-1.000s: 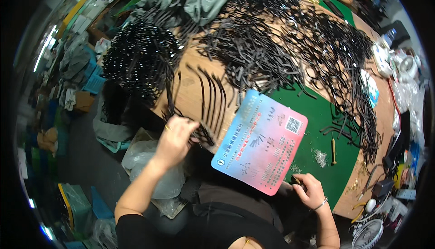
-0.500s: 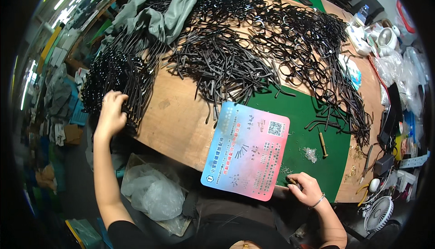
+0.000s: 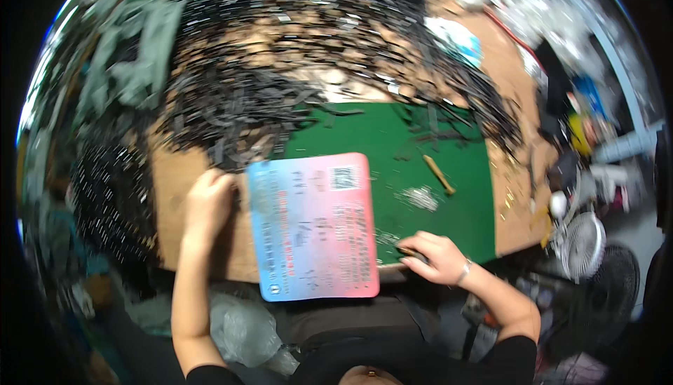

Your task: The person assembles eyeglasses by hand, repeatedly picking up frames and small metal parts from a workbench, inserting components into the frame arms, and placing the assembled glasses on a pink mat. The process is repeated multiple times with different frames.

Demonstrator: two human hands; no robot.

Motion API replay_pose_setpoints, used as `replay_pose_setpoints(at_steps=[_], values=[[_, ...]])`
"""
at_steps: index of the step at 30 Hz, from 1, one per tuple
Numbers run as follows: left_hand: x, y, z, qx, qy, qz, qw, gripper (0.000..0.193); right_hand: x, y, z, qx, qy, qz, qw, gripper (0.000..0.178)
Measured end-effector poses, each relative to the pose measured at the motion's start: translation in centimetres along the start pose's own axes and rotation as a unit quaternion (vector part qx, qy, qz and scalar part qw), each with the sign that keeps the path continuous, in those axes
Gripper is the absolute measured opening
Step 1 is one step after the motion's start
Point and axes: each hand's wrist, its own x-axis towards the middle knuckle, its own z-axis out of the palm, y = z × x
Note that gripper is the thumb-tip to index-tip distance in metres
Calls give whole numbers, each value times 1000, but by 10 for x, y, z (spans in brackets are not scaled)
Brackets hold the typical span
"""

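Observation:
My left hand is over the bare wood, curled and blurred, beside the near edge of a pile of black eyeglass temple arms. Blur hides whether it holds anything. My right hand rests at the front edge of the green mat, closed around a small dark tool whose kind I cannot make out. Between my hands a blue-and-pink printed sheet lies on the table and juts over its edge. Tiny metal screws lie in a little heap on the mat, near a slim brass-coloured tool.
More black eyeglass frames cover the back of the table, and a dark glossy heap stands at the left. Grey cloth drapes over the far left. A white fan and cables are at the right. A clear plastic bag sits below the edge.
My view has swung left and is blurred. My left hand has moved from the dark glossy heap rightward to the bare wood near the sheet. The right hand keeps its place and grip.

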Motion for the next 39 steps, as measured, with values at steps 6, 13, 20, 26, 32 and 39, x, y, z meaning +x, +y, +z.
replay_pose_setpoints(at_steps=[6, 13, 20, 26, 32, 39], values=[[-7, 27, -5, -285, 310, -101, 901, 20, -10, 12, -18, 108, -49, 66, 991, 27], [-22, 154, 1, -554, 46, -100, 825, 25, -38, 47, -107, -148, 197, 295, 923, 34], [-30, 193, 2, -567, -10, -155, 809, 25, -12, 117, -122, -291, 217, 394, 845, 27], [-23, 205, 5, -612, -134, -228, 745, 22, -25, 126, -124, -70, 217, 368, 901, 26], [-19, 234, 23, -599, -174, -78, 778, 21, -27, 142, -121, 57, 227, 368, 900, 26], [-28, 223, 25, -644, -169, -173, 726, 22, -13, 134, -130, -36, 288, 366, 884, 28]])
